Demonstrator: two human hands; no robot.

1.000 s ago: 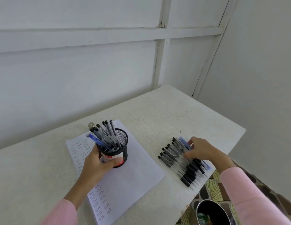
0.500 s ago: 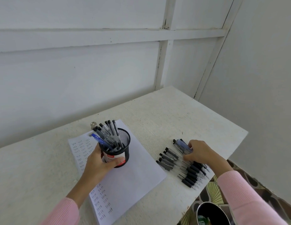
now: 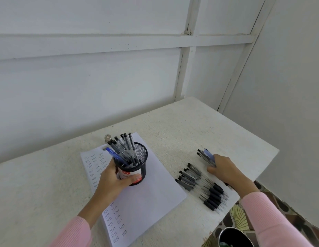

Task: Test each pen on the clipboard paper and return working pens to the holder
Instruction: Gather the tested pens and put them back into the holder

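Observation:
A black mesh pen holder (image 3: 142,155) stands on the clipboard paper (image 3: 155,189), filled with several black pens and one blue pen (image 3: 116,155). My left hand (image 3: 113,180) grips the holder's lower part, fingers wrapped round its label. The paper carries columns of small test marks along its left side. To the right, several black pens (image 3: 201,186) lie in a row on the table. My right hand (image 3: 224,169) grips a small bunch of pens (image 3: 205,155) at the row's far end, lifted apart from the others.
The clipboard's metal clip (image 3: 107,138) peeks out behind the holder. The white table (image 3: 181,125) ends close on the right at an edge (image 3: 262,168), with white walls behind and to the right. A dark round container (image 3: 235,237) sits below on a patterned floor.
My right hand has gathered a few pens from the row's far end and pulled them away from the rest. My left hand has kept its grip on the holder.

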